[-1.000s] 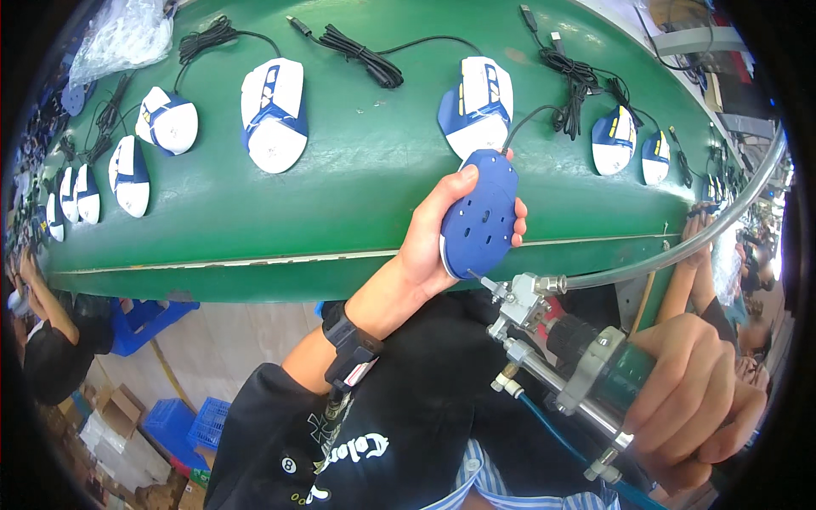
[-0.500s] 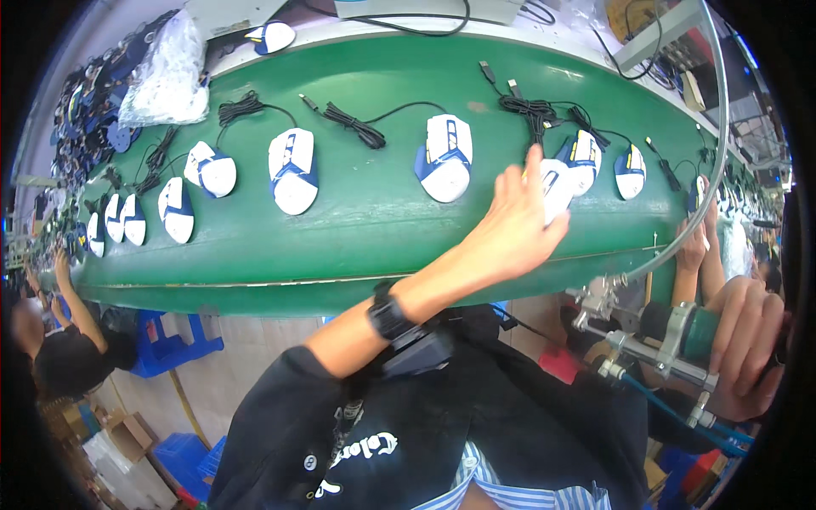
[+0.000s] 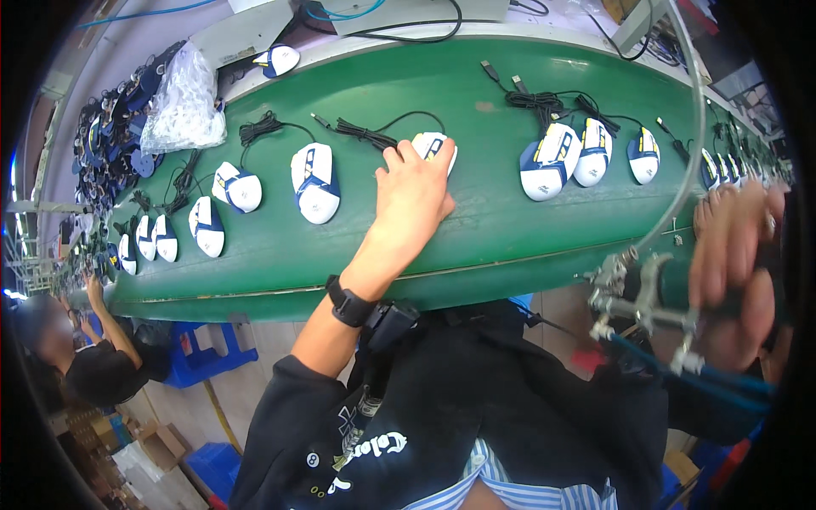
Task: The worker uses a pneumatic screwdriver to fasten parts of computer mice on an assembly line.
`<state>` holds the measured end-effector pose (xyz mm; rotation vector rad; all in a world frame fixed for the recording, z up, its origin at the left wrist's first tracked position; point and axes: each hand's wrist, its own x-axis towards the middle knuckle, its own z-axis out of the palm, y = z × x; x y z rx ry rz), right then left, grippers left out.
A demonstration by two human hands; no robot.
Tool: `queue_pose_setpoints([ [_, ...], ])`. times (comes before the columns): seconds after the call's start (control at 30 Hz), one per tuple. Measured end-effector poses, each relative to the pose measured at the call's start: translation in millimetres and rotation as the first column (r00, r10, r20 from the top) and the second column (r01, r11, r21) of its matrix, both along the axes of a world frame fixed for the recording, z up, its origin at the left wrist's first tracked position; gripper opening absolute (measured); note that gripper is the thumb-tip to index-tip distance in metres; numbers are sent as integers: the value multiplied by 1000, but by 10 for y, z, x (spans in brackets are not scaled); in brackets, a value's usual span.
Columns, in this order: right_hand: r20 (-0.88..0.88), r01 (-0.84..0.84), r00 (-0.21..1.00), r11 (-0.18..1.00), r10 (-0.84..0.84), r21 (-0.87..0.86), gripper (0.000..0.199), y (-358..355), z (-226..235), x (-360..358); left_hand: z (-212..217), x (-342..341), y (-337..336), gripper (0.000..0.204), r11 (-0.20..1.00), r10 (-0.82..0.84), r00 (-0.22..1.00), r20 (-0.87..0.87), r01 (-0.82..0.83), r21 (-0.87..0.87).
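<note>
A white and navy computer mouse (image 3: 427, 146) with yellow marks lies on the green belt, mostly hidden under my left hand (image 3: 414, 194). My left fingers are wrapped over its body from above; its black cable runs away to a tied bundle. Right of it another mouse (image 3: 550, 163) rests beside two more, the nearer of these being a mouse (image 3: 592, 155) touching its side. Motion smears my right hand (image 3: 733, 268), so whether its fingers hold anything cannot be made out. It is next to a metal clamp fixture (image 3: 633, 293) with blue air hoses.
The green belt (image 3: 493, 225) crosses in front of me. More mice (image 3: 316, 183) with bundled cables lie along its left part. At the far left are a clear plastic bag (image 3: 185, 106), a heap of dark parts (image 3: 106, 140) and a co-worker (image 3: 102, 365). A curved clear tube (image 3: 699, 110) stands at right.
My left hand has moved left from the right-hand mouse, now lying on the belt, to the middle mouse. My right hand has risen slightly at the fixture and is blurred.
</note>
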<state>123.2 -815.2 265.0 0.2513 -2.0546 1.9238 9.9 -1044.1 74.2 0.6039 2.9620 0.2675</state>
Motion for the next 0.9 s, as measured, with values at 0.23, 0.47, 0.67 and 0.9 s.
queue_pose_setpoints([
  [0.23, 67, -284, 954, 950, 294, -129, 25, -165, -138, -762, 4, 56, -450, 79, 238, -403, 754, 520, -462, 854],
  [0.47, -270, -728, 675, 680, 687, -88, 28, -470, 22, -1041, -269, 474, -370, 60, -345, -887, 368, 280, -930, 129],
  [0.67, -94, -632, 772, 775, 629, 0, 52, -809, 125, -1011, -363, 545, -410, 69, -360, -822, 396, 410, -918, 165],
  [0.9, -30, -928, 331, 331, 943, 169, 26, 169, 9, -1453, -392, 554, -442, 60, -383, -868, 397, 298, -917, 108],
])
